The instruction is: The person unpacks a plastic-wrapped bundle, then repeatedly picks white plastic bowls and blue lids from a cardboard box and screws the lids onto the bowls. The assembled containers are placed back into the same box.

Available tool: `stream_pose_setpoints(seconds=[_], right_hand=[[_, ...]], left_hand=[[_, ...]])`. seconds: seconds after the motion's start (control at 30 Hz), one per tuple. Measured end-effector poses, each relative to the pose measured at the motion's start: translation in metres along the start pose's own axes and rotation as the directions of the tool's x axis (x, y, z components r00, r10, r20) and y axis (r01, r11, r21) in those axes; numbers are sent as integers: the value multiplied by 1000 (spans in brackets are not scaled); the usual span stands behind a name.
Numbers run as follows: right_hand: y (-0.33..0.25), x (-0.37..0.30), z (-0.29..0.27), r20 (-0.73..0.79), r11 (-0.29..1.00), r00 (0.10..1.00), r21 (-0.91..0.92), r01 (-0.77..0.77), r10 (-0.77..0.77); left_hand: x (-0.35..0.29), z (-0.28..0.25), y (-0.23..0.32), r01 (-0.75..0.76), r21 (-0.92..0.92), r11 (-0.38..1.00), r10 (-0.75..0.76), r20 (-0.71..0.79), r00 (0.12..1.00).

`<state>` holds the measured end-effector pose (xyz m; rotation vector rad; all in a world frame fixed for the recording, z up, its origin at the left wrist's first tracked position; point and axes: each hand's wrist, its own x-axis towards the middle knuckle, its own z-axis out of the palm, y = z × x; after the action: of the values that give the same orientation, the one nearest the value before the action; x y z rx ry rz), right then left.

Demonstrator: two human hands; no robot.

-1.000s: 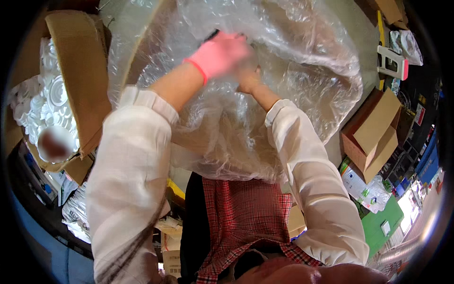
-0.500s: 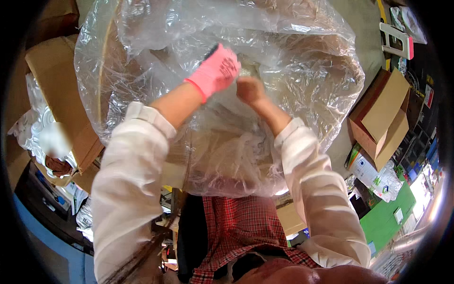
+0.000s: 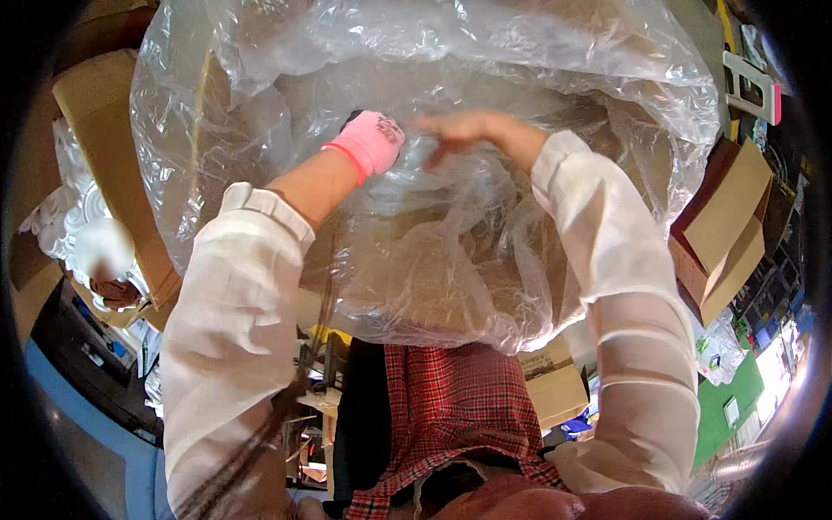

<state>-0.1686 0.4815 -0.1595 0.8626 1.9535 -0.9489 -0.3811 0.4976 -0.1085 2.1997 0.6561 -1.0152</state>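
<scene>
A large clear plastic liner point(image 3: 416, 286) spreads in front of me, crinkled and shiny, with brown showing through it. My left hand point(image 3: 374, 141), in a pink glove with a dark fingertip area, is closed over the middle of the liner. Its fingers face down, so what they hold is hidden. Just to the right, my bare right hand point(image 3: 464, 130) has its fingers stretched and apart, somewhat smeared by motion. It seems to hold nothing and sits above the plastic, a small gap from the glove.
At left, an open carton point(image 3: 113, 147) contains white round pieces point(image 3: 87, 208). An empty-looking open carton point(image 3: 724, 225) stands at right, below a white and red step stool point(image 3: 752, 87). Another carton point(image 3: 555, 386) is near my apron, and a green surface point(image 3: 732, 403) lies lower right.
My right hand has opened and swung up, its forearm shifting right. My left hand has come down and left, still closed. The liner lies wider toward the right.
</scene>
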Motion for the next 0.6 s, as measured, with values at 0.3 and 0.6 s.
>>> stream_pose_setpoints(seconds=[0.3, 0.6], right_hand=[[11, 6, -45, -847, 965, 486, 108, -238, 215], [-109, -139, 107, -367, 732, 891, 679, 59, 268]], left_hand=[[36, 94, 27, -338, -812, 475, 71, -347, 935], [-134, -33, 29, -154, -242, 958, -112, -810, 576]])
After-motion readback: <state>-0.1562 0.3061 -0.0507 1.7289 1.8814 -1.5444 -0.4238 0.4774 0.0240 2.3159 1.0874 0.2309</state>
